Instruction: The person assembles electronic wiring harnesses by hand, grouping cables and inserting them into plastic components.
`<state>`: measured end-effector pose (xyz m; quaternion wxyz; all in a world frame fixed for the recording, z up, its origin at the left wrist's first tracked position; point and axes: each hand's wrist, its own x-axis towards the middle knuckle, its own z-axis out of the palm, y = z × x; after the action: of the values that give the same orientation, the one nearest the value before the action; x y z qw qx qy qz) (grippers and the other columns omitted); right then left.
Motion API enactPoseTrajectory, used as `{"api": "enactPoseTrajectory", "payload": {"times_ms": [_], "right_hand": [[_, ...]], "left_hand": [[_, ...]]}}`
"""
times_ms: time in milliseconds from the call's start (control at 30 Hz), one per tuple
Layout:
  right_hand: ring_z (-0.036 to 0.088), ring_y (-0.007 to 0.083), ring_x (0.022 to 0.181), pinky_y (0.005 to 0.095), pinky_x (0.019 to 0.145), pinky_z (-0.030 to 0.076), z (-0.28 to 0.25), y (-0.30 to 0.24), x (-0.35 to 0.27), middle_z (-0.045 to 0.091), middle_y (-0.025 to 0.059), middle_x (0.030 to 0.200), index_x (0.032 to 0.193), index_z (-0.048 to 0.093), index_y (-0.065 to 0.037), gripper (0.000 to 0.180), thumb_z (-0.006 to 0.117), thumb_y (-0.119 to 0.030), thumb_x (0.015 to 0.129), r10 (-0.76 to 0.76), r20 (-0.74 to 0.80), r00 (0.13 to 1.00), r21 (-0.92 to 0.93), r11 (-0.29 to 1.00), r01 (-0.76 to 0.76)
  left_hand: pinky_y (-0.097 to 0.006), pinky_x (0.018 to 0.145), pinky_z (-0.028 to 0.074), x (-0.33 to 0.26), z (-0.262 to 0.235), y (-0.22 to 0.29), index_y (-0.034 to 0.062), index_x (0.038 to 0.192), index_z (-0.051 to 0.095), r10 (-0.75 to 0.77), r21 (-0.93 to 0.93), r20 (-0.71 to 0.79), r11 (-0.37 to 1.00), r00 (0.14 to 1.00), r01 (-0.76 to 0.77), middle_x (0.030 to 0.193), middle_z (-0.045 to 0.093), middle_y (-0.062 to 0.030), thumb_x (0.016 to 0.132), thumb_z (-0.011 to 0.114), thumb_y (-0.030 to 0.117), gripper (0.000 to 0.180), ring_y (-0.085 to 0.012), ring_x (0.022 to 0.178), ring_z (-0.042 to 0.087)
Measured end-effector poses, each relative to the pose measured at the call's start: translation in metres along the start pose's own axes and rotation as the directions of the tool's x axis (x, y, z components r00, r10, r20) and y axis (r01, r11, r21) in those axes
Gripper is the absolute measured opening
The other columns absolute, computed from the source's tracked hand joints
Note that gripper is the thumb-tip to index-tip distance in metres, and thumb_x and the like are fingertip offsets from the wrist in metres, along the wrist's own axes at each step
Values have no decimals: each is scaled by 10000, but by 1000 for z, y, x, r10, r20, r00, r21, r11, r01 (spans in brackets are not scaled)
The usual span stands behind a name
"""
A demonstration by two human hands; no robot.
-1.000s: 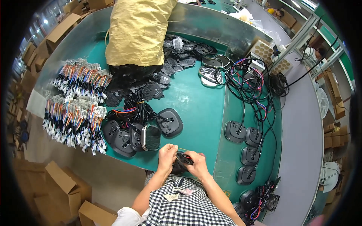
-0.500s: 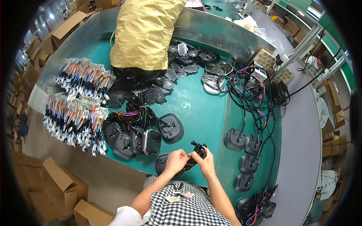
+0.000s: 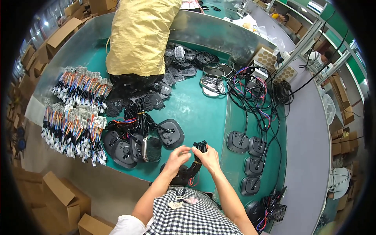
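Near the front edge of the green bench, my right hand is closed around a bundle of black cables. The connector ends stick up above my thumb, a thin tie crosses the bundle, and red wire ends show low down. My left hand is just left of the bundle, fingers apart and curved, with nothing visible in it. Below it lies a dark rounded housing, partly hidden by my hand and the cables. Another black housing with a short cable rests beyond my left hand.
Several wire harnesses lie in rows at left. A yellow sack stands at the back beside black circuit-board parts. A glossy-faced unit leans among housings. Right, tangled cables run to several housings. Cardboard boxes stand lower left.
My left hand has come away from the bundle and its fingers have spread. The bundle now stands more upright in my right hand. The whole view has shifted slightly.
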<state>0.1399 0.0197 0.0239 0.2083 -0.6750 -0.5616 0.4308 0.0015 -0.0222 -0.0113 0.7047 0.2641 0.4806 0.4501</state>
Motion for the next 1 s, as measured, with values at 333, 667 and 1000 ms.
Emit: {"api": "enactPoseTrajectory", "payload": {"times_ms": [333,667,1000], "right_hand": [[487,92,547,248,444,391,-1,1,4,535,20,660,773,537,-32,292,678,-287,748,144,266,953,450,856,-255],[484,94,651,260,594,418,16,24,5,553,12,739,859,559,6,316,697,-244,724,-13,23,1000,332,943,4],[480,124,624,295,564,423,20,10,-2,525,37,682,778,497,10,296,702,-190,701,99,-109,989,533,846,-26]], "left_hand": [[-254,613,463,2,18,-3,-17,1010,507,9,100,356,994,934,-47,862,568,-54,863,524,387,430,-133,694,560],[-276,671,430,-11,-7,-24,10,863,578,-168,673,228,739,959,-30,755,608,-43,830,562,312,304,-107,710,543],[-433,596,447,-11,31,-20,5,1096,401,326,770,102,573,940,-282,759,601,-203,771,565,161,397,-369,698,592]]}}
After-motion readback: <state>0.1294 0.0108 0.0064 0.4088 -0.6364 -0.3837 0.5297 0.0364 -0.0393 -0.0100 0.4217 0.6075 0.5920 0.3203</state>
